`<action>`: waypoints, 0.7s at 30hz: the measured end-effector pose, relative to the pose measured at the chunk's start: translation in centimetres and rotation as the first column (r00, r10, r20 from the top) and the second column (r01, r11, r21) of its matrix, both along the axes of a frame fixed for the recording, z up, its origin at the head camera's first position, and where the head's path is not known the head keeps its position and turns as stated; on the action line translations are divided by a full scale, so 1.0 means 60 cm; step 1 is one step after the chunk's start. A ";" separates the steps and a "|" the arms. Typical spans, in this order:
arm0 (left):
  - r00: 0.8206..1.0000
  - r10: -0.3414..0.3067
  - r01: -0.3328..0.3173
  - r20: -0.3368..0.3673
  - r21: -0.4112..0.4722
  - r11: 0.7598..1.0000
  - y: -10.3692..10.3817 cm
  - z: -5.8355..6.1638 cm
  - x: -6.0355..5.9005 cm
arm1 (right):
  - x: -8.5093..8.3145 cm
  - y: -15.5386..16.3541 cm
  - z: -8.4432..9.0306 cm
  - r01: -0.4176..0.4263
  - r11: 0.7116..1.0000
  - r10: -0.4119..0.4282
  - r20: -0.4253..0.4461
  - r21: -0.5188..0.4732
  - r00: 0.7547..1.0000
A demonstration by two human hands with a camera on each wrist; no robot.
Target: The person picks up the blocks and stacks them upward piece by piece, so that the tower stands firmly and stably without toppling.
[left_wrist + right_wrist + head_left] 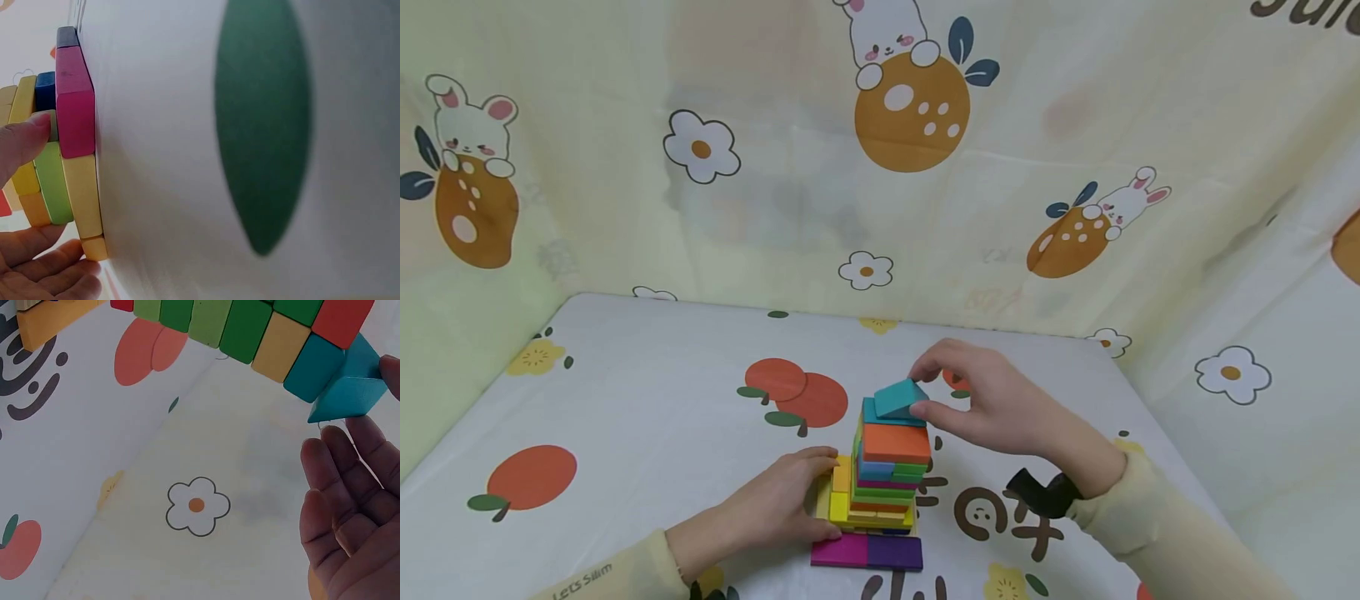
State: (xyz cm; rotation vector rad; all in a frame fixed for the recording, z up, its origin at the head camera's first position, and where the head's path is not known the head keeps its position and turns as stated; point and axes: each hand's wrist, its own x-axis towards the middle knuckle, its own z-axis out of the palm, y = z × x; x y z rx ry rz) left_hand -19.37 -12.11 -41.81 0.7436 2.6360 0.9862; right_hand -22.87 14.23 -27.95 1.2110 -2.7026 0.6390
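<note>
Your right hand [1000, 400] is pinching a teal wedge block [898, 397] between thumb and fingers [925, 367], holding it at the top of the block tower [887, 467], where it is touching the teal block beneath. The wedge is smooth painted wood with flat faces and a sloping top, solid teal all over. In the right wrist view the same wedge [350, 394] is sitting against the tower's end while the other fingers [337, 506] are lying loosely spread below it.

Your left hand [778, 504] is resting on the tabletop [625, 400] at the near left of the tower, fingers together and pressing against the yellow blocks [838, 492] of the lower layers. The tower is standing near the middle of the tabletop, made of flat rectangular pieces in orange, green, yellow and red, with a pink block [838, 552] and a purple block [895, 552] lying at its near foot.

The tabletop is wearing a smooth white cloth printed with oranges and brown lettering I cannot read. Your left sleeve [617, 575] is showing the words "LETS SLIM".
</note>
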 end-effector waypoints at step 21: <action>1.000 0.001 -0.001 -0.015 -0.006 1.000 0.000 -0.001 -0.001 | 0.002 -0.014 0.003 -0.016 1.000 0.016 0.014 0.005 1.000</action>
